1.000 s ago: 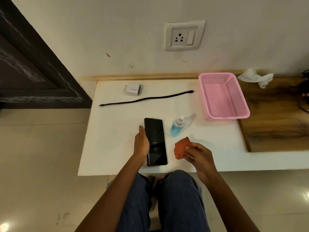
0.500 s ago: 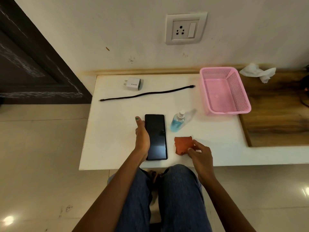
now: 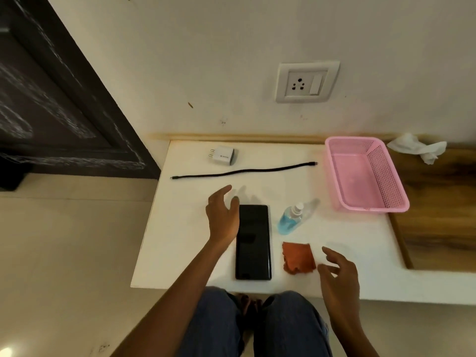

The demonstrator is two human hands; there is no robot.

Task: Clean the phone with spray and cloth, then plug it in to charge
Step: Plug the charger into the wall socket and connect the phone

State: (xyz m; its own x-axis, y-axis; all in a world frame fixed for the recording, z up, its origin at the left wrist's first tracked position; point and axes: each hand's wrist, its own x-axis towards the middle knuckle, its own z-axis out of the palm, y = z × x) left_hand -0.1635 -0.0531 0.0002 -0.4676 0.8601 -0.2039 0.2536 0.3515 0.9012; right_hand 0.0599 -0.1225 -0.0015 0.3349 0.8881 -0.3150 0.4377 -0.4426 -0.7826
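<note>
White table (image 3: 185, 243) against a socketed wall (image 3: 180, 60); left hand (image 3: 222, 217) and right hand (image 3: 338, 273) spread, holding nothing.

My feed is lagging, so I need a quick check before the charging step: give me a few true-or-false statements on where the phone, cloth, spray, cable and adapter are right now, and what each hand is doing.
1. The phone lies flat on the white table, in neither hand. True.
2. The right hand holds the orange cloth. False: it is open beside the cloth, which lies on the table.
3. The black cable is plugged into the phone. False: it lies apart, near the white adapter.
4. The spray bottle stands right of the phone. True.
5. The left hand is open. True.
6. The adapter is in the wall socket. False: it lies on the table.
</note>
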